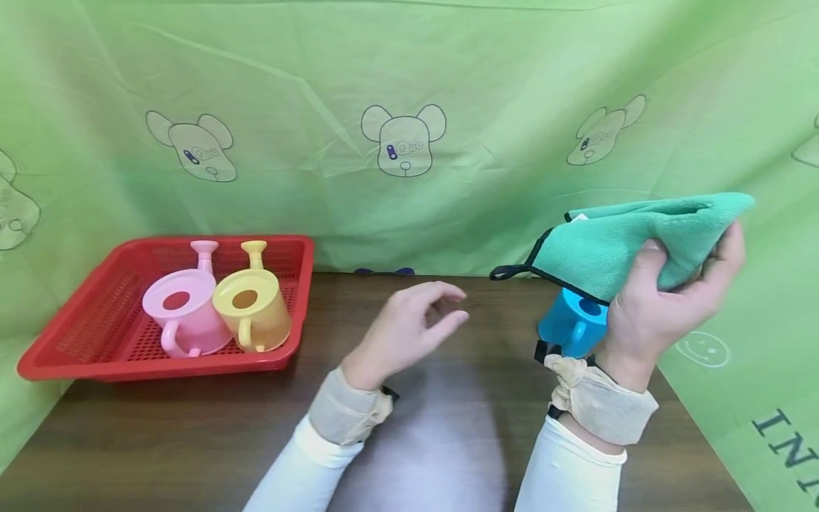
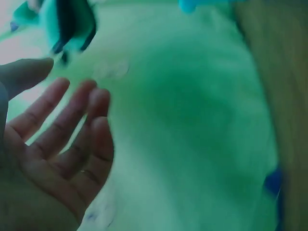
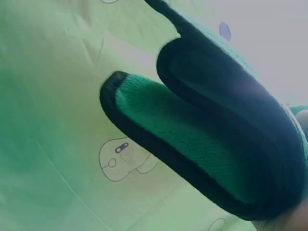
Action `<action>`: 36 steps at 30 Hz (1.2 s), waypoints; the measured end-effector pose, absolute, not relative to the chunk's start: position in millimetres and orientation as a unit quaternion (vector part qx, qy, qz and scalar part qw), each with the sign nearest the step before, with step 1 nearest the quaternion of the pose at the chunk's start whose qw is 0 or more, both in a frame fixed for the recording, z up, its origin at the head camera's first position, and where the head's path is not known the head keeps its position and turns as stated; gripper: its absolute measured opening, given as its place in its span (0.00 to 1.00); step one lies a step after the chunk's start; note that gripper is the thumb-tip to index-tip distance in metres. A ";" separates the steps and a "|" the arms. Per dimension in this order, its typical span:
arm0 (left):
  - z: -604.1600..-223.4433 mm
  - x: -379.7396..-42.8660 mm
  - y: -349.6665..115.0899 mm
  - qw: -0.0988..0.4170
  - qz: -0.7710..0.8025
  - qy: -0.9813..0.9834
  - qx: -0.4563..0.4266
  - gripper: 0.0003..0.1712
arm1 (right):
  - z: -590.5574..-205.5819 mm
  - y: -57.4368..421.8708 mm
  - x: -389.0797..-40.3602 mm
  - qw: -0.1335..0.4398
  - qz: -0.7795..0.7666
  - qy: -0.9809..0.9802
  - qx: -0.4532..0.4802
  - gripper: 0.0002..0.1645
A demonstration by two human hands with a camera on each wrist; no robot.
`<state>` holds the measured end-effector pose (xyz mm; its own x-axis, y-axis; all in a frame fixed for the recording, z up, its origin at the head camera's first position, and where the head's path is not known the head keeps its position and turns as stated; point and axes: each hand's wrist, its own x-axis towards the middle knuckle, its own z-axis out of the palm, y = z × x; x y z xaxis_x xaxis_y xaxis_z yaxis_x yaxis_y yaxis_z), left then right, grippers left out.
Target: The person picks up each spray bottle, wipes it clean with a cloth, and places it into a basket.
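Note:
My right hand (image 1: pixel 668 313) grips a folded green towel (image 1: pixel 640 245) with dark edging and a hanging loop, held up above the table at the right. Its folded layers fill much of the right wrist view. Below and partly behind the towel, a blue toy watering can (image 1: pixel 566 323) stands on the table, its top partly covered by the towel in the head view. My left hand (image 1: pixel 412 327) is over the middle of the table with fingers loosely bent and nothing in them. In the left wrist view its palm and spread fingers show, with the towel beyond the fingertips.
A red plastic basket (image 1: pixel 96 366) stands at the left, holding a pink watering can (image 1: pixel 198 313) and a yellow watering can (image 1: pixel 265 313) side by side. Behind the brown table (image 1: pixel 192 441) hangs a green curtain (image 1: pixel 307 163) with printed bear heads, which also runs along both sides.

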<state>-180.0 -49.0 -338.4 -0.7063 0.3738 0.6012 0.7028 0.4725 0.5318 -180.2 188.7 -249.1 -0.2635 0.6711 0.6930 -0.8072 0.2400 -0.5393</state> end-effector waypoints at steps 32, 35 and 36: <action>-426.5 -239.5 144.0 -0.217 -0.624 -0.727 -0.185 0.26 | -240.1 188.9 -165.8 0.654 0.627 -0.418 0.062 0.33; -427.9 -236.8 150.5 -0.204 -0.634 -0.722 -0.188 0.24 | -240.0 192.0 -166.4 0.654 0.627 -0.419 0.065 0.33; -428.5 -235.3 152.5 -0.198 -0.636 -0.722 -0.190 0.24 | -240.2 193.0 -166.4 0.654 0.626 -0.420 0.064 0.33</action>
